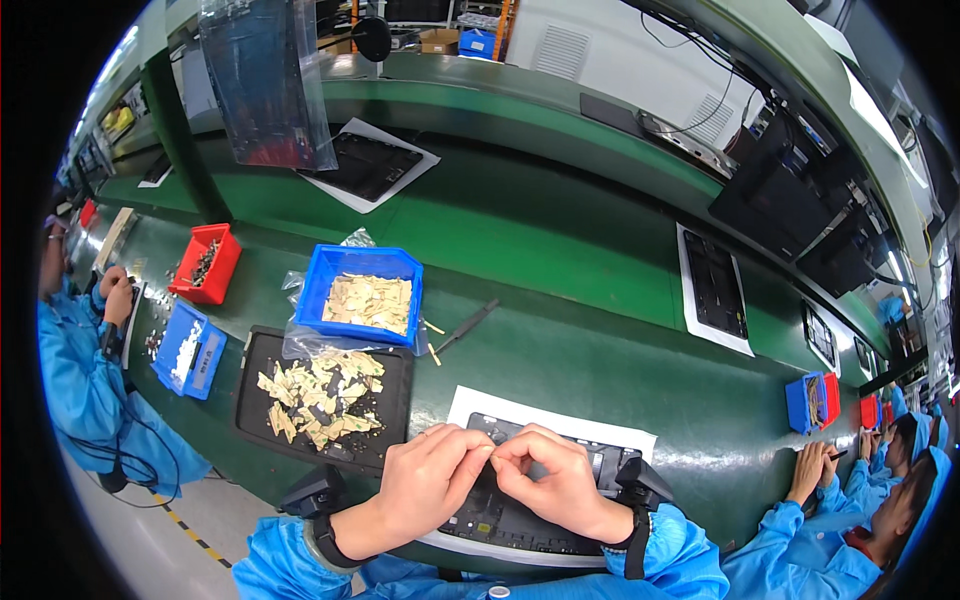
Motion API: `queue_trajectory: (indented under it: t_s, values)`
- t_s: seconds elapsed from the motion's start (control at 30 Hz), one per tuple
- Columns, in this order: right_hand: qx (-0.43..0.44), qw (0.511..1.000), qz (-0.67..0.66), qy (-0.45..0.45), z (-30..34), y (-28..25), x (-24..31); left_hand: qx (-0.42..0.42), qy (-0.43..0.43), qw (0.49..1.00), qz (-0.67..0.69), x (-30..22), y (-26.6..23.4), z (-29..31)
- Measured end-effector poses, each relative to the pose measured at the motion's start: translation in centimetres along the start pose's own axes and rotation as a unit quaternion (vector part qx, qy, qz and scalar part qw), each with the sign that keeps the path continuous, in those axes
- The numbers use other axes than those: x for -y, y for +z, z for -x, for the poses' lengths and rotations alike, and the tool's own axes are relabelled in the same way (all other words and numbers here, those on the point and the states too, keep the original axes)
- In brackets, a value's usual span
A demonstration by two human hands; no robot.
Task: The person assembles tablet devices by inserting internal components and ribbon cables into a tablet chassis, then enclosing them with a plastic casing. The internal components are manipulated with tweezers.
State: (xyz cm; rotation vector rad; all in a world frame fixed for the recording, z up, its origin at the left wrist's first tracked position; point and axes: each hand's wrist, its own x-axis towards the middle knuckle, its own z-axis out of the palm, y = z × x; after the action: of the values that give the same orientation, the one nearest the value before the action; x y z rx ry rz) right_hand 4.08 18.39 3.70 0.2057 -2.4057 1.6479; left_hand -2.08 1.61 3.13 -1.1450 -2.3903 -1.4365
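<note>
My left hand (428,478) and my right hand (550,470) meet fingertip to fingertip, both closed in a pinch. Whatever lies between the fingers is too small to make out. Beneath them is a flat black device housing (510,515) on a white sheet (475,402); my hands cover part of it. To the left of my left hand stands a black tray (255,400) with a loose heap of small cream-coloured pieces (325,395) and dark bits. Behind that, a blue bin (345,258) holds more cream-coloured strips (368,303).
A dark pen-like tool (470,322) lies right of the blue bin. Further left are a red bin (215,268) and another blue bin (195,350). More black housings (715,285) rest on the raised green shelf. Co-workers (85,340) sit at both sides.
</note>
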Motion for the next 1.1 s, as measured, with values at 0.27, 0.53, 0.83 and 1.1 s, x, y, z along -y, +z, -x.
queue_trajectory:
  t_s: [0.27, 0.53, 0.83, 1.1]
  values:
    - [-0.069, 0.987, -0.114, 0.09, -0.1, -1.4, -2.2, -0.205, -0.028, 0.94, -0.272, 6.3, -7.1, -6.2]
    - [-0.009, 0.987, -0.072, 0.143, -0.1, -1.1, -2.1, -0.126, 0.107, 0.967, -0.195, 2.6, -4.6, -3.4]
    - [0.041, 0.998, -0.025, 0.044, -1.2, -0.1, -0.3, -0.008, 0.034, 0.997, -0.064, -0.3, -1.6, -0.1]
    - [0.099, 0.928, -0.266, 0.243, -0.6, -0.2, -0.3, -0.039, 0.077, 0.99, -0.11, 0.3, -2.0, 0.5]
